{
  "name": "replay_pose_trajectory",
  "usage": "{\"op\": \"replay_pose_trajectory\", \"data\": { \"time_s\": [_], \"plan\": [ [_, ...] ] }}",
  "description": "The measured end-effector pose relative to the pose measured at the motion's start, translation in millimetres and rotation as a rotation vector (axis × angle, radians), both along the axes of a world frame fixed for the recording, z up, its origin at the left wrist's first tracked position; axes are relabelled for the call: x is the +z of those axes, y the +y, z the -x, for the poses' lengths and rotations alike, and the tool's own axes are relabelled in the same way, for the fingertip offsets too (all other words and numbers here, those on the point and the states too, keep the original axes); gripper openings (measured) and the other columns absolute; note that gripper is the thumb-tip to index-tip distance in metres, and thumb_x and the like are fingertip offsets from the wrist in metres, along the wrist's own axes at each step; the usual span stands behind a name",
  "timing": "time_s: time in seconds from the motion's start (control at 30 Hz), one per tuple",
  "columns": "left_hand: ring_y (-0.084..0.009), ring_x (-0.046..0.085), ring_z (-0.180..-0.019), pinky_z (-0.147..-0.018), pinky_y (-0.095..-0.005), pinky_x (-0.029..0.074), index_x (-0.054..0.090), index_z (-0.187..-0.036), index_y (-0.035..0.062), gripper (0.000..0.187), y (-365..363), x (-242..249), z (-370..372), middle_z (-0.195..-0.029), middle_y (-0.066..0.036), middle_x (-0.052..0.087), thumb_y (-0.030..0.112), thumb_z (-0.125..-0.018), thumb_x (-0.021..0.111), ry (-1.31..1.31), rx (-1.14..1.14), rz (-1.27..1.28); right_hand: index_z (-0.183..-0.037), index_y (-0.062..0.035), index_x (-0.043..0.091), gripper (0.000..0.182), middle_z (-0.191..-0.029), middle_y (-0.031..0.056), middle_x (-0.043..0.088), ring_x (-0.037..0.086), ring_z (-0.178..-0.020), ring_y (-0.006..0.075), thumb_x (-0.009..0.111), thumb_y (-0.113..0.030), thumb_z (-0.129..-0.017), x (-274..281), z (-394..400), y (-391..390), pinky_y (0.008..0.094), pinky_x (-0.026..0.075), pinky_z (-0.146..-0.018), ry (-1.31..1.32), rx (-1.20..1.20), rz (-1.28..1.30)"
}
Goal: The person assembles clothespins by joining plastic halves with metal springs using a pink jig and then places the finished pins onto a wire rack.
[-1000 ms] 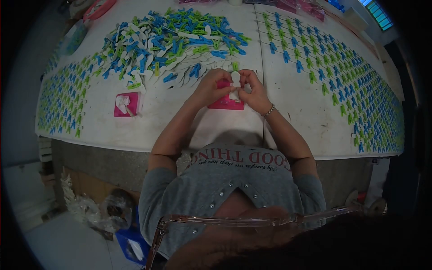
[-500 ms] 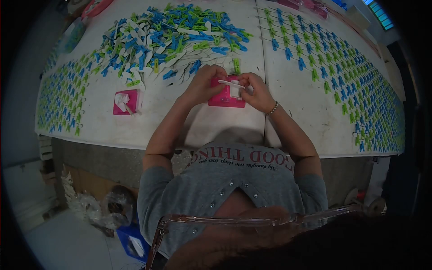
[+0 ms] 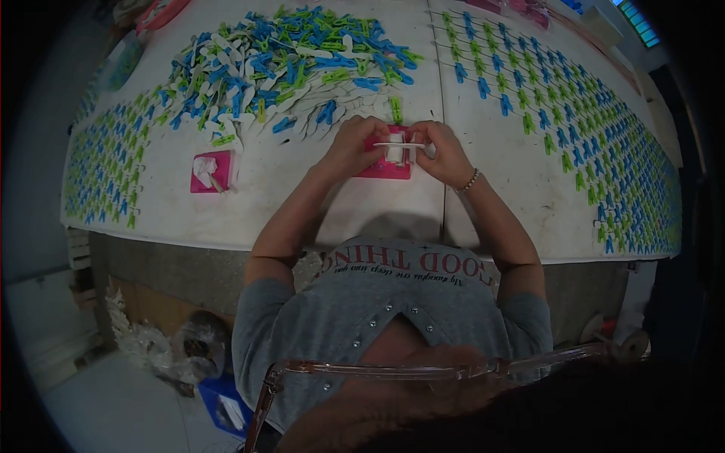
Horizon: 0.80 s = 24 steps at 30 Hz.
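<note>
Both my hands are closed on the two ends of a thin white strip point(image 3: 400, 144), held level above a small pink tray point(image 3: 387, 173). My left hand point(image 3: 357, 148) pinches the left end, and my right hand point(image 3: 447, 155) pinches the right end. Under the strip, a white roll-like piece point(image 3: 395, 156) sits in the tray, partly covered. Just beyond the tray is a green clothespin point(image 3: 396, 111). Fingers hide parts of the tray and strip.
A big heap of blue and green clothespins point(image 3: 302, 57) with white pieces covers the far table. Rows of clothespins point(image 3: 604, 158) lie at right, more clothespins point(image 3: 109, 162) at left. Another pink tray point(image 3: 223, 162) holds crumpled white material point(image 3: 204, 171). A seam point(image 3: 444, 215) crosses the tabletop.
The white strip has turned from slightly tilted to nearly level and dropped a little. My left hand has moved right and down; my right hand has shifted slightly right.
</note>
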<state>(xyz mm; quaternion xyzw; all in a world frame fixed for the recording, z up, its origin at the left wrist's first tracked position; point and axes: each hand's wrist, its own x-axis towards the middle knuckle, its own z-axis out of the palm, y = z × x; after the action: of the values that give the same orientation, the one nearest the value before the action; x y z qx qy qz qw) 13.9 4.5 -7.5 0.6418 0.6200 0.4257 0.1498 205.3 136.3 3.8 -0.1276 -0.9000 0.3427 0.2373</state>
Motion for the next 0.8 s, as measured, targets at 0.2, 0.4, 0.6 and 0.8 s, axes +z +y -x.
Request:
{"op": "replay_pose_trajectory", "data": {
  "time_s": [0.2, 0.4, 0.6, 0.8],
  "plan": [
    [-0.0242, 0.055, -0.080, -0.073, -0.0349, 0.041, 0.057, -0.091, 0.0106, 0.028, 17, 9, -19, -0.079, -0.002, 0.062, 0.010, -0.067, 0.071, -0.035, -0.072, -0.067, -0.109, -0.0056, 0.055, 0.040, -0.088, 0.0059, 0.055, 0.053, -0.083, 0.0216, 0.061, -0.001, -0.069, 43, -10, 7, 0.0318, 0.044, -0.077, -0.047, -0.018, -0.083],
    [-0.0234, 0.056, -0.076, -0.071, -0.0351, 0.044, 0.055, -0.094, 0.0071, 0.029, 29, 5, -28, -0.082, -0.006, 0.061, 0.009, -0.069, 0.070, -0.115, -0.074, -0.103, -0.110, -0.0054, 0.054, 0.041, -0.094, 0.0047, 0.057, 0.052, -0.085, 0.0171, 0.061, -0.002, -0.070, 56, -1, 8, 0.0304, 0.044, -0.079, 0.014, 0.054, 0.091],
    [-0.0130, 0.050, -0.071, -0.066, -0.0268, 0.044, 0.051, -0.100, 0.0041, 0.035, -5, 9, -3, -0.080, -0.003, 0.052, 0.005, -0.071, 0.071, -0.363, 0.049, 0.029, -0.105, -0.0023, 0.058, 0.033, -0.089, 0.0070, 0.061, 0.057, -0.081, 0.0174, 0.068, -0.017, -0.077, -15, 49, 60, 0.0310, 0.048, -0.071, -0.202, -0.101, 0.305],
    [-0.0083, 0.045, -0.068, -0.063, -0.0233, 0.040, 0.046, -0.105, 0.0073, 0.042, -29, 2, -8, -0.077, 0.002, 0.045, -0.002, -0.072, 0.070, -0.612, 0.063, -0.030, -0.089, -0.0023, 0.061, 0.030, -0.078, 0.0139, 0.063, 0.062, -0.069, 0.0248, 0.070, -0.029, -0.079, -39, 88, 64, 0.0323, 0.049, -0.065, -0.363, -0.180, 0.004]
  ]
}}
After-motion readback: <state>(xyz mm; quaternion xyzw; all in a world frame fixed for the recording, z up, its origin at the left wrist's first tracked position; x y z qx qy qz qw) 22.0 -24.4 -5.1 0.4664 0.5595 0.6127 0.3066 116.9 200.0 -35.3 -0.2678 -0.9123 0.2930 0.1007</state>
